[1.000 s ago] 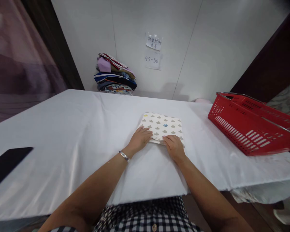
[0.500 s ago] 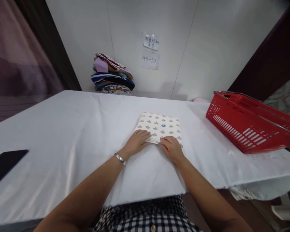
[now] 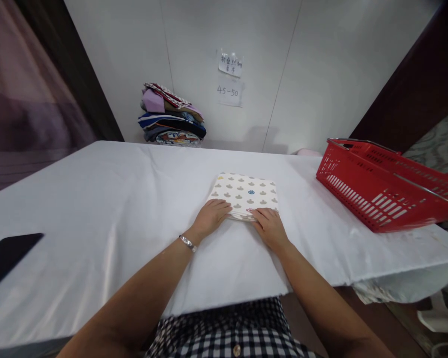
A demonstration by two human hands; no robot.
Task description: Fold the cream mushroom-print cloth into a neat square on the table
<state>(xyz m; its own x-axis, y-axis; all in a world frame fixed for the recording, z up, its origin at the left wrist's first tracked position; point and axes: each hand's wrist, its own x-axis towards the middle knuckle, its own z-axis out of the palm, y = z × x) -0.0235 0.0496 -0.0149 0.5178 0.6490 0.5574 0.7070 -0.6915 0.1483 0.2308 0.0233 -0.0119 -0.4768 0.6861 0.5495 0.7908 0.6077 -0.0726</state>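
Both my hands lie flat, palms down, on the near edge of a folded patterned cloth [image 3: 244, 194]: my left hand [image 3: 212, 217], with a bracelet [image 3: 187, 243] at the wrist, covers its near left corner, and my right hand [image 3: 269, 226] presses its near right corner, fingers spread and gripping nothing. That cloth sits around the middle of the counter [image 3: 97, 209], which is draped in a white sheet. At the counter's left edge lies a dark flat object [image 3: 7, 253]. Toward the right edge stands a red basket [image 3: 381, 186]. By the far edge, against the wall, rests a stack of folded clothes [image 3: 171, 117], with paper notes [image 3: 229, 77] on the wall beside it.
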